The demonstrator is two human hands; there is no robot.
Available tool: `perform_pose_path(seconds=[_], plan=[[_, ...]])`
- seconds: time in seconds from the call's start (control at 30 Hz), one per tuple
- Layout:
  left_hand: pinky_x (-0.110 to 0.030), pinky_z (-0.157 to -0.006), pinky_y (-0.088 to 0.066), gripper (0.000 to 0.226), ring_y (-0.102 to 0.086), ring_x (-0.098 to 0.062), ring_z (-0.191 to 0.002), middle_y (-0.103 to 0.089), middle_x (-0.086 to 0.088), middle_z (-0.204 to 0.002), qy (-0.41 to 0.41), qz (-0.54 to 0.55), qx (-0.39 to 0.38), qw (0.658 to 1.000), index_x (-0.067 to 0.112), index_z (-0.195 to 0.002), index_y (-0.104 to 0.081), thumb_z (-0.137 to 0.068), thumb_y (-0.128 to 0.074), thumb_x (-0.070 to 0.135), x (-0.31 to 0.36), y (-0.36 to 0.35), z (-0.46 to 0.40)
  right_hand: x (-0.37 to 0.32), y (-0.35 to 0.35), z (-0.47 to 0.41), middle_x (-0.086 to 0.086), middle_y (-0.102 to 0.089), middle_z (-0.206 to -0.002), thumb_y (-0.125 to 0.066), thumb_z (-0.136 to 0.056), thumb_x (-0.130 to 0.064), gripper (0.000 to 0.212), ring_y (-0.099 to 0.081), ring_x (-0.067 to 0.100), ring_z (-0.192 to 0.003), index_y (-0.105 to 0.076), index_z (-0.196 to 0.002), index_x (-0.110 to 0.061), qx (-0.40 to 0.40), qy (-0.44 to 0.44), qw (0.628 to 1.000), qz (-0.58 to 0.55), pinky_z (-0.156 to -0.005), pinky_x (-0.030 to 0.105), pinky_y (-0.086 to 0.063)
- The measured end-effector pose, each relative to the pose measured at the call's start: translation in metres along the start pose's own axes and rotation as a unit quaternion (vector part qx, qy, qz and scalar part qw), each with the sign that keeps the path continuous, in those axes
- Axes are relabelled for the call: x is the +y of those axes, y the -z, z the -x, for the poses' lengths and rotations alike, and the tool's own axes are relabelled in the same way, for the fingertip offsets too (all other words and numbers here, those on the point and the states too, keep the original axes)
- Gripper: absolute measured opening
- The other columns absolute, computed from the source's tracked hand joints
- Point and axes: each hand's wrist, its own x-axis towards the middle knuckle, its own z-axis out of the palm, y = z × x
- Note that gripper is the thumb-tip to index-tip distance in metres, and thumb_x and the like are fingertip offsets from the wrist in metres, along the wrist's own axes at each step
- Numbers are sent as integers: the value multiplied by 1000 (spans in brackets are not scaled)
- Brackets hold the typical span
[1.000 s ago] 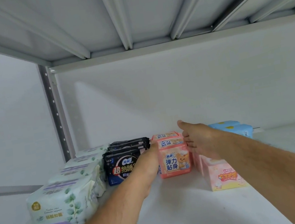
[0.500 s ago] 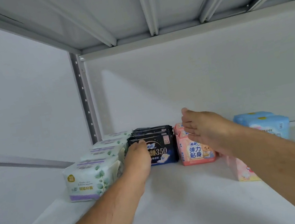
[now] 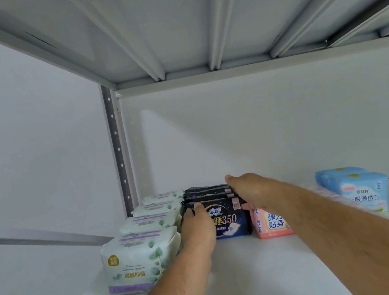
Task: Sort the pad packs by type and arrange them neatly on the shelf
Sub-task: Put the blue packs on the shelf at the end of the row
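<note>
A row of dark navy pad packs (image 3: 230,220) stands front to back on the white shelf (image 3: 249,279). My left hand (image 3: 197,226) presses against the left side of the front navy pack. My right hand (image 3: 250,193) lies flat along the right side and top of the same row. The navy row sits squeezed between both hands. To its left runs a row of white-and-green leaf-print packs (image 3: 138,262). A pink pack (image 3: 270,223) stands to the right, half hidden by my right forearm. Light blue packs (image 3: 361,191) stand further right.
A grey perforated upright post (image 3: 119,154) rises at the back left corner. The ribbed underside of the upper shelf (image 3: 192,19) hangs overhead. A white back wall (image 3: 274,121) closes the shelf behind the packs.
Both hands shifted left from the pink packs onto the navy row. My right hand now rests on the navy packs' right side; my left stays at their left front.
</note>
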Motion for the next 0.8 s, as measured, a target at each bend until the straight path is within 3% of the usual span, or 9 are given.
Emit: perform_pose_path(seconds=[0.17, 0.23, 0.3, 0.43, 0.5, 0.57, 0.63, 0.73, 0.8], plan=[[-26, -62, -41, 38, -62, -18, -90, -68, -4, -106, -14, 28, -31, 999, 13, -119, -60, -102, -32, 32, -3, -4, -5, -1, 2, -4, 8, -68, -110, -46, -97, -53, 44, -66, 20, -101, -61, -103, -12, -8, -22, 1000, -20, -99, 42, -55], [-24, -58, -39, 38, -62, -16, -87, -69, -5, -105, -12, 24, -32, 999, 15, -120, -60, -102, -32, 32, -3, -3, -4, -1, 3, -3, 2, -65, -104, -48, -99, -52, 39, -64, 16, -97, -58, -99, -14, -13, -22, 999, -28, -98, 39, -55], [-25, -63, -42, 38, -63, -17, -89, -68, -5, -106, -14, 23, -27, 999, 16, -120, -60, -102, -32, 33, -2, -1, -1, 0, 5, -3, 3, -65, -109, -48, -100, -52, 41, -63, 15, -96, -57, -108, -12, -16, -16, 999, -28, -96, 37, -55], [-41, -100, -45, 41, -59, -24, -108, -64, -2, -120, -10, 9, -32, 999, 23, -128, -56, -98, -33, 40, -7, 3, 6, -1, 12, 3, 4, -59, -113, -49, -99, -54, 61, -60, 16, -96, -48, -140, -9, -28, -1, 998, -47, -83, 29, -54], [-39, -99, -42, 38, -56, -22, -112, -63, 1, -121, -21, -7, -61, 998, 26, -127, -56, -98, -36, 41, -7, 8, 19, -1, 16, 11, 4, -62, -115, -49, -100, -53, 52, -61, 17, -99, -54, -130, -11, -28, 16, 998, -54, -96, 33, -53], [-36, -100, -40, 32, -53, -16, -116, -61, 10, -121, -50, -12, -93, 994, 33, -123, -57, -98, -39, 42, -5, 16, 37, 2, 20, 18, 12, -60, -134, -50, -101, -50, 43, -60, 24, -115, -60, -115, -10, -28, 28, 998, -58, -107, 37, -47], [-32, -106, -35, 32, -48, -6, -121, -56, 22, -129, -87, 2, -117, 989, 37, -130, -54, -100, -42, 42, -1, 28, 53, 6, 23, 25, 20, -50, -144, -48, -103, -45, 50, -53, 31, -131, -58, -123, 0, -28, 42, 996, -71, -109, 37, -45], [-23, -99, -37, 26, -52, 5, -112, -61, 36, -109, -128, 18, -117, 985, 40, -127, -55, -102, -45, 38, 4, 57, 67, 13, 26, 37, 21, -48, -141, -52, -93, -54, 66, -48, 32, -132, -48, -129, 0, -32, 51, 996, -65, -113, 46, -41], [-30, -112, -33, 36, -49, -2, -125, -56, 31, -126, -144, 24, -94, 985, 43, -136, -49, -100, -48, 44, 6, 77, 71, 16, 29, 45, 18, -52, -136, -50, -76, -64, 78, -54, 32, -127, -49, -126, -4, -16, 52, 997, -50, -112, 54, -39]])
